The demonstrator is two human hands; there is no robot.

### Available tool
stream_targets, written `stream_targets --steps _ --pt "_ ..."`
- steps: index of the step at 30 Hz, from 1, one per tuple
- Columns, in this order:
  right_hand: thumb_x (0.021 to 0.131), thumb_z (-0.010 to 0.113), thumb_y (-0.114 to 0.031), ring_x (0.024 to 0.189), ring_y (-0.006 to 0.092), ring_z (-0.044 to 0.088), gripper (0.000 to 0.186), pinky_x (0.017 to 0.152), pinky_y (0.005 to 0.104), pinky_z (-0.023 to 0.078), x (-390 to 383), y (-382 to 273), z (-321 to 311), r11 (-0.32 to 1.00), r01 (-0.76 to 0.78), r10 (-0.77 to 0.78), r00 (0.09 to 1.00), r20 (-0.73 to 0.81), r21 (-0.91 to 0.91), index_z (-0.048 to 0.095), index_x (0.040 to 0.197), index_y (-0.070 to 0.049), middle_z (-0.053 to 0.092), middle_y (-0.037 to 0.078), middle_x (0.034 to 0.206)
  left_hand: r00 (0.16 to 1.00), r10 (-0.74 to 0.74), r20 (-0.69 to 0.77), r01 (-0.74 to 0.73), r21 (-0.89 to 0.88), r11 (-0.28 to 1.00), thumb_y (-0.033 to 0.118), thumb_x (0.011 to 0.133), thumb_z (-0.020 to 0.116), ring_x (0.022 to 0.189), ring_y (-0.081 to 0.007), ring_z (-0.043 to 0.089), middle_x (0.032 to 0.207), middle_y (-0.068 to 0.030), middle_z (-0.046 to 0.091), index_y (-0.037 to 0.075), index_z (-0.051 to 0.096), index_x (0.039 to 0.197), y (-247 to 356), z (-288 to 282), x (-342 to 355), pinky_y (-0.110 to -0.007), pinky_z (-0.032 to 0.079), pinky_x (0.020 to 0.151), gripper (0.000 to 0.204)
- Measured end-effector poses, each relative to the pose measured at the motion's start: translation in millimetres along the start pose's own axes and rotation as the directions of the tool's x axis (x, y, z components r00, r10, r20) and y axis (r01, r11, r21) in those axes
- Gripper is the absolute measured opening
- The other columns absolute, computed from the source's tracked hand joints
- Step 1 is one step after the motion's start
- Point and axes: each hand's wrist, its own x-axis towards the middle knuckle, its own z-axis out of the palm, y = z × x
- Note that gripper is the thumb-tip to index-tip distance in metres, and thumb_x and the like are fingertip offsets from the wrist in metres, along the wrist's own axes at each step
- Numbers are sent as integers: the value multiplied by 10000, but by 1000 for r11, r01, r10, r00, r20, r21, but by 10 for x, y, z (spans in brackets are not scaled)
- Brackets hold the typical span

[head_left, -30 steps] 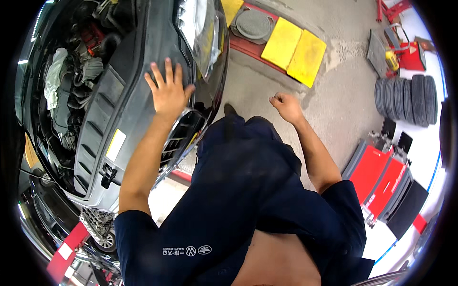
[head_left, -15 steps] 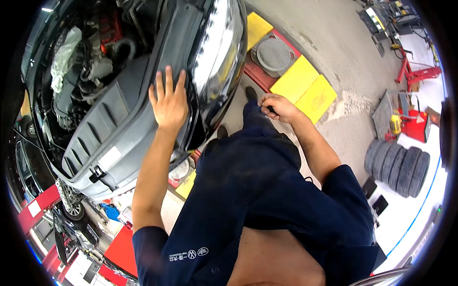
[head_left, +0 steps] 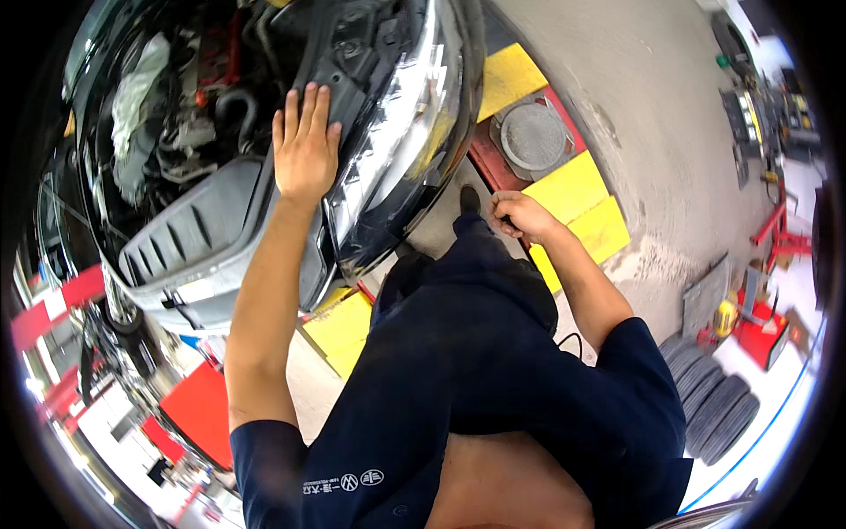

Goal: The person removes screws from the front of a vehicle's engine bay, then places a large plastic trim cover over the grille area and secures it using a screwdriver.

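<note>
The left hand (head_left: 305,160), fingers outstretched and gripping nothing, rests on the car's black front panel (head_left: 349,88), nearer the headlight (head_left: 392,123) running lengthwise away just rightward, while the right hand (head_left: 522,217) curls, contents indiscernible from here.

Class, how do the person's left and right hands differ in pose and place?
The left hand has extended fingers; the right hand is curled. The left hand lies over the car, beside its headlight; the right hand is clear of the car. Both are bare.
</note>
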Motion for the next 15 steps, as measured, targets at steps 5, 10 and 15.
stream_targets --steps 5,10,15 --pt "860 539 -134 519 92 439 152 448 246 325 222 -357 142 949 138 -128 990 56 -284 631 907 -23 525 13 674 998 -22 57 32 -181 983 143 940 609 1455 -364 351 1552 -140 428 126 538 1422 -100 -415 -517 -481 272 1194 487" --pt "870 579 -165 610 208 624 195 524 359 467 527 -707 643 529 610 -611 756 234 -590 684 1001 -65 641 116 729 795 -606 -24 593 -180 785 157 883 717 1403 -403 413 1567 -198 381 40 469 1440 -493 -669 -2368 -481 353 1135 621" --pt "856 584 -158 626 353 686 505 607 479 562 194 -645 2269 -216 648 -361 643 676 -731 600 1360 -180 694 150 699 699 -715 13 711 -117 693 95 920 654 1428 -407 387 1574 -237 345 5 410 1470 -153 -321 -3555 -496 331 1161 608"
